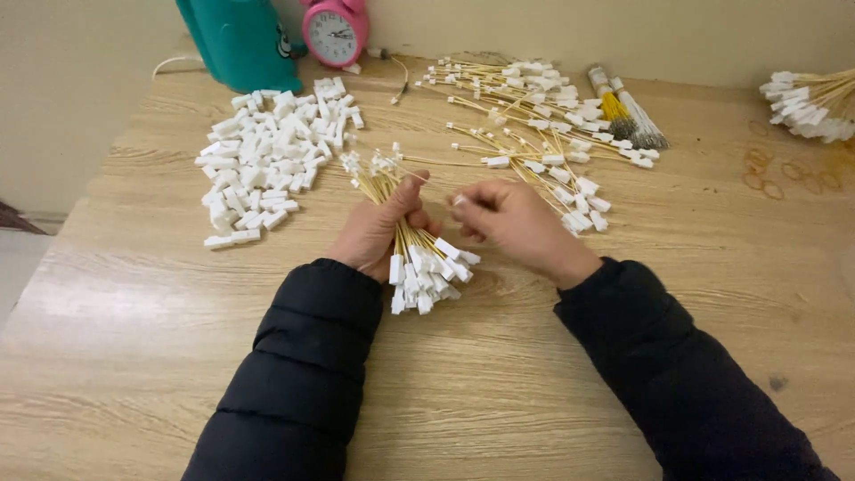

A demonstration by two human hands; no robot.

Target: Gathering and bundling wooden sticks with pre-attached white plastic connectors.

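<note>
Gripping the wire bundle (405, 245) tight in our left hand (378, 233) above the worktop (134, 312), we keep our right hand (508, 223), fingertips pinched together, close beside it for steady, even alignment.

A heap of loose white plastic connectors (267, 156) lies on the wooden table (134, 338); a teal container (239, 40) and a pink alarm clock (335, 32) stand against the wall; rubber bands (788, 174) lie scattered at right, near another wire bundle (810, 105) at the edge.
</note>
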